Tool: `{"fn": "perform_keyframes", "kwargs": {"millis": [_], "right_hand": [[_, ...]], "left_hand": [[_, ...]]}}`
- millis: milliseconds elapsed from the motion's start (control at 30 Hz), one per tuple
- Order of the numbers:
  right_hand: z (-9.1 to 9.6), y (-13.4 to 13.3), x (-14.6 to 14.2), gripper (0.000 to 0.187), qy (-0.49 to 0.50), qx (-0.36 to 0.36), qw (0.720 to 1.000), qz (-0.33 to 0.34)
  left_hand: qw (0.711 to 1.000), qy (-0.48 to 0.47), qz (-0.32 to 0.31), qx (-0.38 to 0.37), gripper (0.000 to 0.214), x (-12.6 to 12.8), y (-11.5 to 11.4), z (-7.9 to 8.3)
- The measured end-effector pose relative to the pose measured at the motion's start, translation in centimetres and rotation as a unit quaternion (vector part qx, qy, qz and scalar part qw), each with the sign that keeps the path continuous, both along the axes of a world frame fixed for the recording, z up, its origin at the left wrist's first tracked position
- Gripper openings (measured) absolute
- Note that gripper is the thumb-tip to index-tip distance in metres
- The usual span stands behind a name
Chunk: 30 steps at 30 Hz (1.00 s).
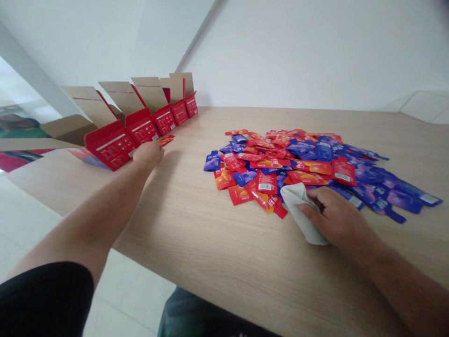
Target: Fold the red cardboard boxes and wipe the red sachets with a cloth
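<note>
Several open red cartons (164, 120) line the table (196, 243).

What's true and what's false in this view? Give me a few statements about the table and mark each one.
1. The right hand grips a white cloth. True.
2. The red cartons all have their flaps shut. False: their flaps stand open.
3. A pile of red and blue sachets lies on a wooden table. True.
4. The left hand is in the pile. False: it is beside the red cartons, away from the pile.
</note>
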State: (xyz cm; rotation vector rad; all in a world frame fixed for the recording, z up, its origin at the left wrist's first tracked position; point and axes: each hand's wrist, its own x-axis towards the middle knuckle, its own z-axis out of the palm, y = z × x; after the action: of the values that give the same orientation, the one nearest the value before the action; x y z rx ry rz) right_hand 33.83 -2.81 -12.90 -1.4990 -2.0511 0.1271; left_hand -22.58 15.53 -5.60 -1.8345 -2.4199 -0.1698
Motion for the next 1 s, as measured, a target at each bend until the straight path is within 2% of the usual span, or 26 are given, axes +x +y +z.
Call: {"fn": "perform_keyframes", "kwargs": {"millis": [100, 233, 300, 400, 567, 733, 1000], "right_hand": [[0.4, 0.0, -0.3, 0.039, 0.004, 0.005, 1.0, -0.004], [0.4, 0.1, -0.5, 0.034, 0.013, 0.018, 1.0, -0.002], [0.4, 0.1, -0.6, 0.032, 0.017, 0.026, 1.0, 0.0], [0.6, 0.2, -0.9, 0.031, 0.024, 0.035, 0.999, 0.002], [0.8, 0.2, -1.3, 0.027, 0.026, 0.048, 0.998, 0.023], [0.8, 0.3, -1.5, 0.022, 0.031, 0.043, 0.998, 0.035], [1.0, 0.3, -1.9, 0.012, 0.04, 0.046, 0.997, 0.051]], "left_hand": [[0.997, -0.005, -0.083, -0.007, 0.043, 4.7, -0.8, -0.1], [0.98, -0.018, -0.193, -0.05, 0.042, 12.0, -3.3, -1.0], [0.975, -0.005, -0.21, -0.07, 0.043, 14.9, -4.6, -1.6], [0.979, 0.016, -0.183, -0.093, 0.06, 17.6, -5.9, -2.6], [0.985, 0.023, -0.137, -0.098, 0.083, 19.7, -6.4, -3.9], [0.99, -0.003, -0.118, -0.083, 0.096, 20.7, -5.3, -4.5], [0.982, -0.021, -0.133, -0.13, 0.094, 19.2, -3.4, -4.1]]}}
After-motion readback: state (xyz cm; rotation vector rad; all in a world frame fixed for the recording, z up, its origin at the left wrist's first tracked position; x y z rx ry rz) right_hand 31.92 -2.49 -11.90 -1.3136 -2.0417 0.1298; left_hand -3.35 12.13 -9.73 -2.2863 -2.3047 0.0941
